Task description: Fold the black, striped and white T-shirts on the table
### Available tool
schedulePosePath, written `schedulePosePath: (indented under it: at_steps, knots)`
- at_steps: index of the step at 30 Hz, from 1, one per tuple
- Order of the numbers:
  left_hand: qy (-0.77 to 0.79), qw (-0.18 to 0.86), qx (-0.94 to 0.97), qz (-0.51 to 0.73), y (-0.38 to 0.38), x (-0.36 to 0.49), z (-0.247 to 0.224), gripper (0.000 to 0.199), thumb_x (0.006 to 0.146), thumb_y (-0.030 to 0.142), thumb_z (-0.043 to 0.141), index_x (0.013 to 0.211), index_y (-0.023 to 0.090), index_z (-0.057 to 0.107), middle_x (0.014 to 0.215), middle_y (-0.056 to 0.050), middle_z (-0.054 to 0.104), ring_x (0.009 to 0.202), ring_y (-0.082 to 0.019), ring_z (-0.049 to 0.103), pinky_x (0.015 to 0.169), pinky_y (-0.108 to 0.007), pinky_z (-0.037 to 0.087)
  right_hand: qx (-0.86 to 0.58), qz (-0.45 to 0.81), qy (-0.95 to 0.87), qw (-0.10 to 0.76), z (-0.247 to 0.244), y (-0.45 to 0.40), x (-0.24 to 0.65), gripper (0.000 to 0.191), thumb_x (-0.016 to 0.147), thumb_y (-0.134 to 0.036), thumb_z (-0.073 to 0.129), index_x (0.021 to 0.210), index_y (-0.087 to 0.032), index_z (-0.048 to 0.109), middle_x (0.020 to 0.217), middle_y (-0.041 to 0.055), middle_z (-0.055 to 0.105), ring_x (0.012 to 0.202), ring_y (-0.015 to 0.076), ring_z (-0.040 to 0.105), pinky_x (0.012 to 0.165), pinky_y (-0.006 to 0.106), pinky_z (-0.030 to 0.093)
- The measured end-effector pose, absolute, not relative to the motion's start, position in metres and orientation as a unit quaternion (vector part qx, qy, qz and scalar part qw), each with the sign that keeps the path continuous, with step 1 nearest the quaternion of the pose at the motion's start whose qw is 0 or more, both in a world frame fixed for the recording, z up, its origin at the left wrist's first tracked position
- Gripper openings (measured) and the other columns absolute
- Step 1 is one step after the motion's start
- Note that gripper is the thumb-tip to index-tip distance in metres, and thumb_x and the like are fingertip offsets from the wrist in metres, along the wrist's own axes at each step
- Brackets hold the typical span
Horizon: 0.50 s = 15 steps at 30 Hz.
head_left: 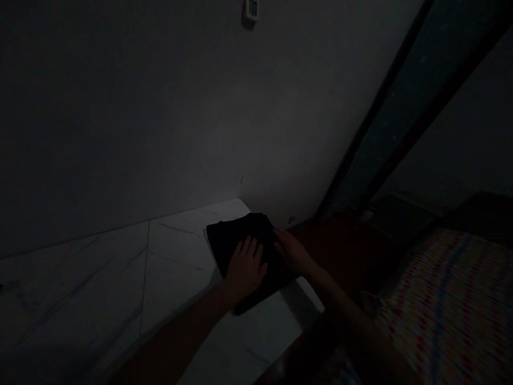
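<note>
In a dim room, a dark folded cloth point(260, 251) lies near the far corner of a pale, marble-patterned bench point(176, 267) beside a plain wall point(160, 123), with no container discernible around it. The left hand point(245, 267) rests open and palm down on the cloth, fingers slightly spread, while the right hand point(293, 252), to its right, touches the cloth's right edge, its fingers partly bent and their grip too dark to tell. Farther right, past the reddish floor point(334, 246), lies a multicoloured patterned fabric point(452, 305).
</note>
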<state>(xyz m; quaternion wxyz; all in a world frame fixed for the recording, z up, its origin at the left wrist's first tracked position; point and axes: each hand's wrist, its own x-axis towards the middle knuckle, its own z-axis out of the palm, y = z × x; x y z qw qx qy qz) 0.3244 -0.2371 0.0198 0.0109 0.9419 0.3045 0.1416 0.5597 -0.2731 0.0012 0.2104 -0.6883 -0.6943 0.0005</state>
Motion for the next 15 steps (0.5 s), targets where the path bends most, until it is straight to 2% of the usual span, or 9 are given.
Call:
schedulePosePath:
  at_steps: [1,3,6,10,15]
  knots:
    - [0.317,0.016,0.939,0.136,-0.228,0.331,0.012,0.059,0.103,0.050,0.041,0.147,0.013,0.050,0.156,-0.018,0.045,0.147,-0.035,0.036,0.119,-0.056,0.027,-0.676,-0.011,-0.714,0.182,-0.006,-0.268,0.551,0.054,0.101,-0.036,0.041,0.151,-0.015,0.045,0.156,0.0167,0.046,0.145,0.0296,0.040,0.115,0.050,0.036]
    - [0.329,0.036,0.936,0.115,-0.216,0.336,-0.004,0.066,0.102,0.056,0.036,0.152,0.014,0.044,0.159,-0.018,0.041,0.149,-0.036,0.031,0.121,-0.059,0.021,-0.681,-0.017,-0.723,0.116,-0.022,-0.262,0.539,0.062,0.101,-0.044,0.041,0.154,-0.012,0.040,0.161,0.0178,0.035,0.151,0.0324,0.028,0.118,0.055,0.030]
    - [0.325,0.061,0.938,0.103,-0.209,0.335,-0.018,0.070,0.102,0.061,0.027,0.154,0.017,0.043,0.160,-0.015,0.041,0.149,-0.035,0.032,0.122,-0.059,0.020,-0.698,-0.004,-0.715,0.048,-0.038,-0.263,0.537,0.066,0.102,-0.051,0.038,0.156,-0.013,0.037,0.164,0.0170,0.028,0.153,0.0323,0.023,0.120,0.056,0.026]
    - [0.340,0.051,0.930,0.128,-0.196,0.332,-0.009,0.067,0.104,0.058,0.022,0.154,0.019,0.043,0.160,-0.013,0.040,0.150,-0.033,0.032,0.122,-0.060,0.020,-0.686,-0.014,-0.726,0.037,-0.020,-0.251,0.546,0.069,0.102,-0.055,0.034,0.157,-0.013,0.035,0.165,0.0174,0.026,0.153,0.0314,0.021,0.120,0.055,0.025]
    - [0.387,0.026,0.914,0.118,-0.166,0.326,-0.009,0.066,0.102,0.057,0.032,0.151,0.015,0.048,0.158,-0.018,0.042,0.151,-0.037,0.030,0.122,-0.063,0.015,-0.692,-0.041,-0.719,0.060,-0.005,-0.205,0.545,0.071,0.103,-0.053,0.030,0.159,-0.009,0.030,0.166,0.0164,0.021,0.155,0.0295,0.013,0.122,0.051,0.021]
